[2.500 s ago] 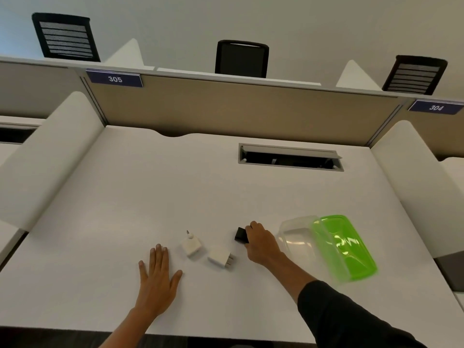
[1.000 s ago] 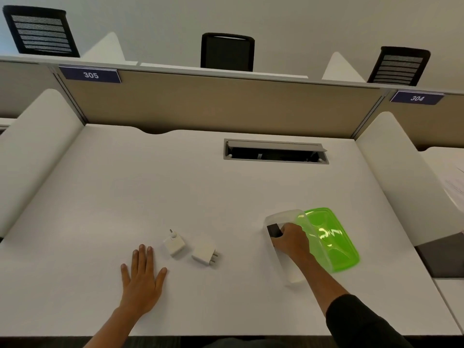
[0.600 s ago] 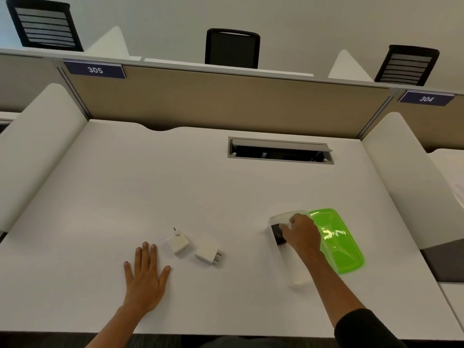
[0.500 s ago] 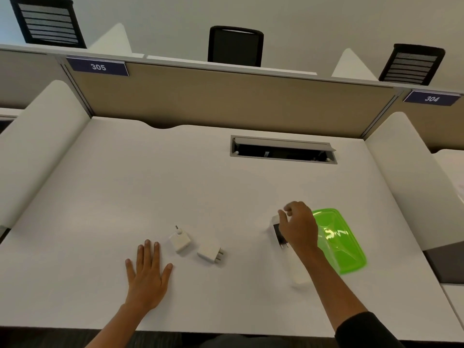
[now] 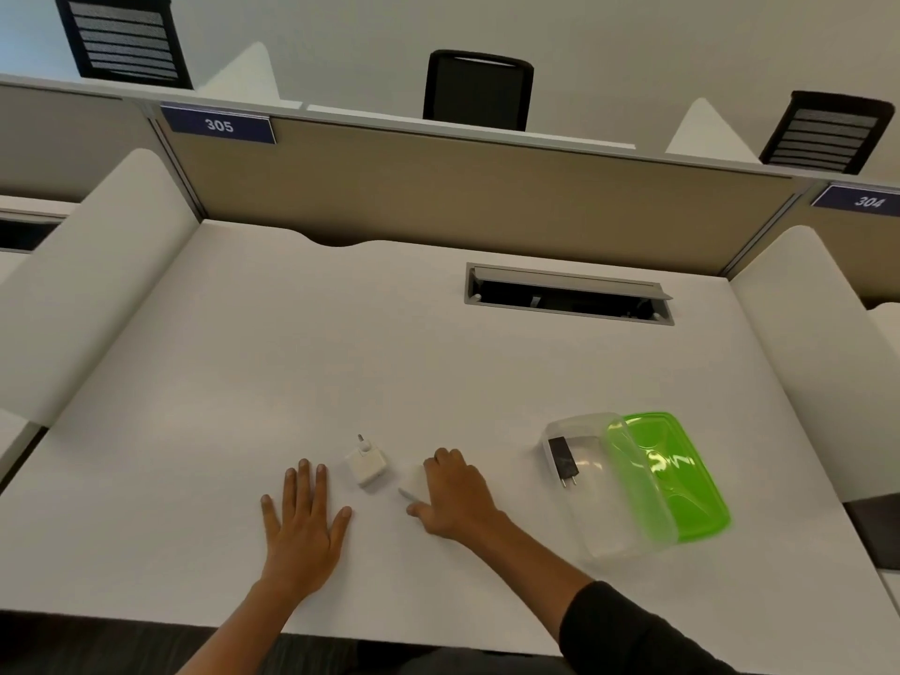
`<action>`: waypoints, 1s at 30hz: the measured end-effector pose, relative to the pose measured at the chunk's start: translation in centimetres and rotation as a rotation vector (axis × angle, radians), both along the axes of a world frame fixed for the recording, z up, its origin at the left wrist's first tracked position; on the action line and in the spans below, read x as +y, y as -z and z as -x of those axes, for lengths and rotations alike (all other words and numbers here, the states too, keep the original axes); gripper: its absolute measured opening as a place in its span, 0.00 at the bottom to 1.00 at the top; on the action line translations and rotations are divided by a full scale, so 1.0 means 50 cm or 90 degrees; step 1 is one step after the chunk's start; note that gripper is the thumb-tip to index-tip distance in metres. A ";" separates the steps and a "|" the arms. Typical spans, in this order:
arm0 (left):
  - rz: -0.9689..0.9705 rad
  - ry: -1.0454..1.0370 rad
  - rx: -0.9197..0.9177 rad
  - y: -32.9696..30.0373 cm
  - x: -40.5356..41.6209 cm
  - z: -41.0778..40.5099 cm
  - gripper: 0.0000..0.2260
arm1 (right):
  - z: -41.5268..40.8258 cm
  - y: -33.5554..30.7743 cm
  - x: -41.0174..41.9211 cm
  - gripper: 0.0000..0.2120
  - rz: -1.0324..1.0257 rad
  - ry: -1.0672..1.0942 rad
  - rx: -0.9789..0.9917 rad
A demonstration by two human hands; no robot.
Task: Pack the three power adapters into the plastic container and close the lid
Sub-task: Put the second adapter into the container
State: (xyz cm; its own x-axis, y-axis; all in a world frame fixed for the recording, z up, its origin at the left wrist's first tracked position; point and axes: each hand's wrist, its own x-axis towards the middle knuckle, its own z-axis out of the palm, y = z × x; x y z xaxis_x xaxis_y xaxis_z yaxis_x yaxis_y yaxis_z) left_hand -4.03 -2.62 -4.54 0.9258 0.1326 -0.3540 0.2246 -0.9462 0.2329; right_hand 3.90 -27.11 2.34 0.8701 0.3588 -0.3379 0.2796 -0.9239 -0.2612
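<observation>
Just then the right hand (image 5: 455, 494) lay knuckles-up on the white desk (image 5: 302, 343), its fingers curled over a white adapter (image 5: 414, 478) of which only a pale edge showed at the fingertips; whether the fingers had actually closed on it could not be told. The forearm ran back toward the near right corner, ending in a dark sleeve (image 5: 628, 630). The thumb pointed left along the desk surface.

Just to the left, apart from that hand, a second white adapter (image 5: 366, 464) sat on the desk with its round pin pointing away from the person. Beyond it, the left hand (image 5: 304, 523) rested flat, palm down, fingers spread and holding nothing, its fingertips near that adapter but not touching it.

To the right, well apart from both hands, stood the clear plastic container (image 5: 601, 499), open, with a black adapter (image 5: 562, 461) lying inside at its left end, prongs toward the person. The green lid (image 5: 677, 475) lay against the container's right side, partly overlapped by the clear wall.

Farther back, a cable slot (image 5: 567, 294) was cut into the desk, a tan partition (image 5: 462, 197) rose behind it with number plates, and three black chairs (image 5: 477, 90) stood beyond.
</observation>
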 end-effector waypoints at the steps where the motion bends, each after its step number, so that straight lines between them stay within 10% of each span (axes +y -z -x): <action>1: 0.000 0.001 0.000 -0.001 0.000 0.000 0.47 | 0.003 0.005 0.005 0.28 0.005 -0.002 -0.010; 30: -0.008 -0.004 0.005 0.015 0.003 0.000 0.42 | -0.016 -0.119 -0.405 0.23 0.029 0.531 -0.146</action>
State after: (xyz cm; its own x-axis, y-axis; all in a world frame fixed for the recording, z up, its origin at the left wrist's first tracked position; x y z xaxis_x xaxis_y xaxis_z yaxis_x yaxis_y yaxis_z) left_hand -4.02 -2.45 -5.27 0.9225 0.1423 -0.3588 0.2314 -0.9479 0.2191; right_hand 4.69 -47.35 8.28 0.8916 -0.4364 -0.1209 -0.4529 -0.8591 -0.2386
